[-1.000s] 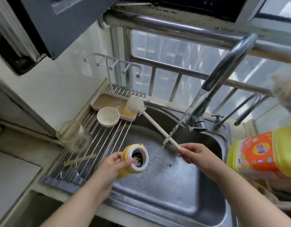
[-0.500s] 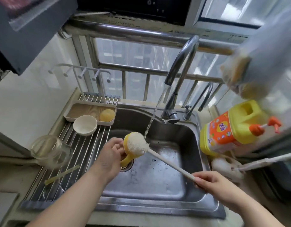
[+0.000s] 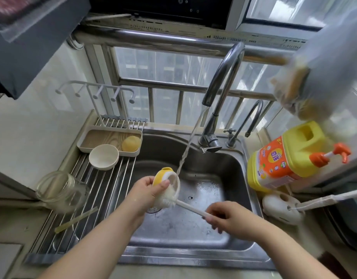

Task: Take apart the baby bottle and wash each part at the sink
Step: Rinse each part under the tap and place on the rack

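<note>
Head view: over the sink [image 3: 240, 172], the left hand [image 3: 142, 193] grips the yellow bottle collar [image 3: 161, 176] under the running stream while the right hand [image 3: 227, 217] pinches the brush [image 3: 167, 200] handle. Best to twist the bristles round the rim. Count: one collar, one glass jar [image 3: 59, 190], one cap [image 3: 103, 156], one straw [image 3: 76, 220].

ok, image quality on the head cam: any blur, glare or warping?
Head view: wide-angle bending of the window rail and faucet; backlit window; glare on the wet sink; the bag at upper right is blurred; right hand slightly smeared.
</note>
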Demonstrator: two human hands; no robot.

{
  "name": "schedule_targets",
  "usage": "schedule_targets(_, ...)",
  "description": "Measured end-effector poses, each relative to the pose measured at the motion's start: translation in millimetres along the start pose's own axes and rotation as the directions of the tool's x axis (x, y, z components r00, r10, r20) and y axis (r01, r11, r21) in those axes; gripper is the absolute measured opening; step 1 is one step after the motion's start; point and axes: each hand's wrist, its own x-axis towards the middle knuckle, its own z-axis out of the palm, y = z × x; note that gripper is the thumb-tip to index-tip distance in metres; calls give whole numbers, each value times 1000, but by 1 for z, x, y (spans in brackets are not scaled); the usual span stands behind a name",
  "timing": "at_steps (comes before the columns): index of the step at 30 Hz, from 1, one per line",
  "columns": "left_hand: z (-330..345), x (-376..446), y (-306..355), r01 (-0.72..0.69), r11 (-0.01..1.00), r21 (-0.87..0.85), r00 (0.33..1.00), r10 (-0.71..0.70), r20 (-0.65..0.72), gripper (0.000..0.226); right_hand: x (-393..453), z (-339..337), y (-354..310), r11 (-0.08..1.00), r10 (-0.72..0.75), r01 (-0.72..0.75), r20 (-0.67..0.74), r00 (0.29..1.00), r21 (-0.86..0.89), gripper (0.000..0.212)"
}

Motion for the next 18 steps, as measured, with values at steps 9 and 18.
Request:
schedule_targets(9, -13, 10, 6, 16, 1000, 20, 1000, -16, -17, 23, 20, -9, -11, 998, -41, 38, -59, 997, -46, 13)
schedule_targets(18, 2, -3, 9, -97, 980, 174, 986, 70, 153, 14, 32, -13, -32, 977, -178, 135, -281, 943, -165, 20)
